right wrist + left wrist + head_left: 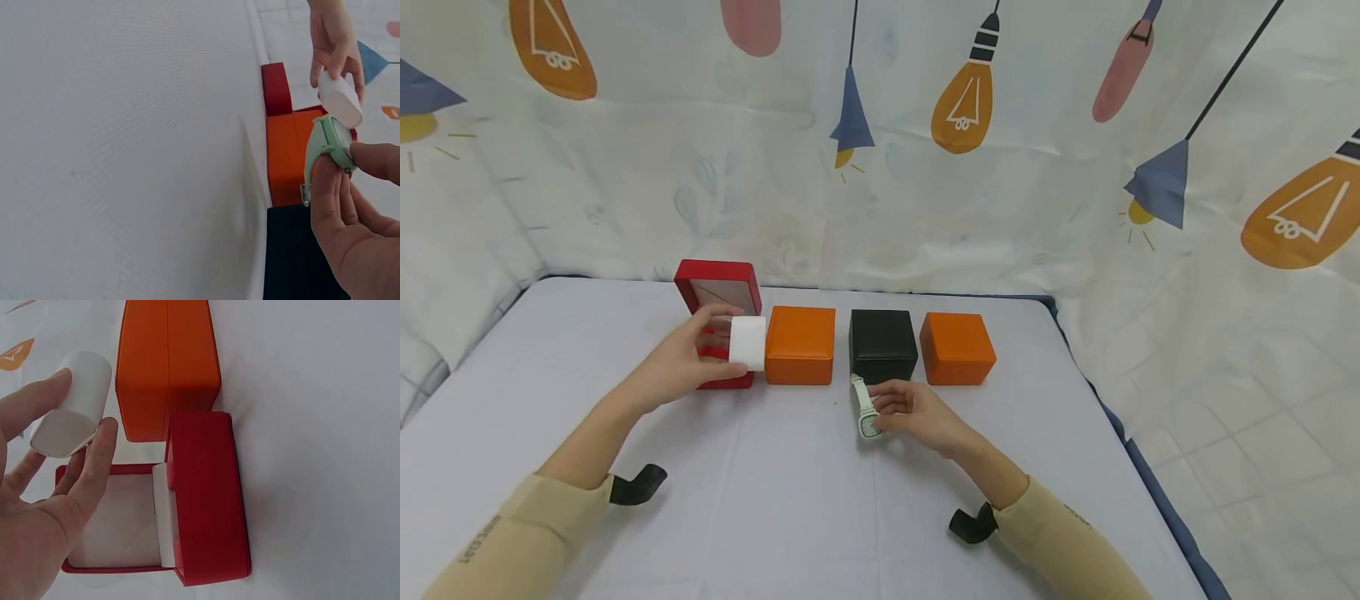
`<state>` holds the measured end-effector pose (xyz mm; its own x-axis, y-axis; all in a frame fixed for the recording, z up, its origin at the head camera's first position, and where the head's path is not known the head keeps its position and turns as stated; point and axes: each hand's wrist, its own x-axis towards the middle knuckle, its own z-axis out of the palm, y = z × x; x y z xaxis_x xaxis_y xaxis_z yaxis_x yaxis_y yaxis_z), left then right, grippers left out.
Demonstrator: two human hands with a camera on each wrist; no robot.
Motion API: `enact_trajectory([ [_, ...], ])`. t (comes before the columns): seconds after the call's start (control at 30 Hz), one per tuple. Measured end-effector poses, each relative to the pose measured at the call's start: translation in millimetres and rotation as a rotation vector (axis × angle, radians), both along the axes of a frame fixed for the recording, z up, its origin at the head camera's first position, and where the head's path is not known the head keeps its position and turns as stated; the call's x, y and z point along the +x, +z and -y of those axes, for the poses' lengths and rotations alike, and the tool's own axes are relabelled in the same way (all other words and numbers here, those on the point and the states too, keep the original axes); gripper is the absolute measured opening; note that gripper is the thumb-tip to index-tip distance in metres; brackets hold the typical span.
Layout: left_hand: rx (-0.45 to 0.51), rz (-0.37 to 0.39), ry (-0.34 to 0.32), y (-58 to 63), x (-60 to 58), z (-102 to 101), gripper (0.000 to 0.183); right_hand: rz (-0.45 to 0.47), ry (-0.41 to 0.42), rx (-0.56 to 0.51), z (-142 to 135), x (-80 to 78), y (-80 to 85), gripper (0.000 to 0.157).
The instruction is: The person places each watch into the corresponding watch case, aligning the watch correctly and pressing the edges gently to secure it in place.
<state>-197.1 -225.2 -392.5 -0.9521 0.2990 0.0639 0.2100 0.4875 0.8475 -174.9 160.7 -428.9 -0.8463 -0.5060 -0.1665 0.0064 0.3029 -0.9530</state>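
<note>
Between the thumb and fingers of my left hand (672, 367) is a white watch pillow (747, 343), held just over the red watch box (209, 500). That box stands with its lid up, showing a pale lining in the left wrist view. My right hand (928, 417) pinches a pale green wristwatch (338, 142) by its case, thumb on the face side and fingers behind. Its strap hangs unfastened, with a buckle at one end. In the head view the watch is in front of the black box (883, 346). The left hand hides part of the red box.
An orange box (800, 346) with its lid down stands right beside the red one. Another orange box (958, 348) is at the right end of the row. All stand toward the back of the white-covered table (790, 500), before a patterned curtain (880, 225).
</note>
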Motion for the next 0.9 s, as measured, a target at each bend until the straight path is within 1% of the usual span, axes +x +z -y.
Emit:
enact_trajectory([
  [0.23,0.035,-0.002,-0.012,-0.9,4.8,-9.3,0.078,0.009,-0.004,-0.022,-1.1,-0.8,-1.7,0.043],
  [0.43,0.049,0.012,-0.008,-2.9,8.8,-15.9,0.081,0.008,-0.024,-0.041,-1.6,-0.9,1.8,0.042],
  [0.67,0.125,0.033,-0.012,-7.5,9.7,-29.6,0.080,0.008,-0.047,-0.060,-0.8,-0.1,7.5,0.042],
  [0.83,0.134,0.016,-0.010,-11.2,12.5,-40.2,0.077,0.012,-0.056,-0.079,-0.5,-0.9,9.7,0.042],
  [0.9,0.137,0.010,-0.020,-13.3,13.5,-43.8,0.077,0.007,-0.055,-0.094,-0.4,-1.4,10.2,0.042],
])
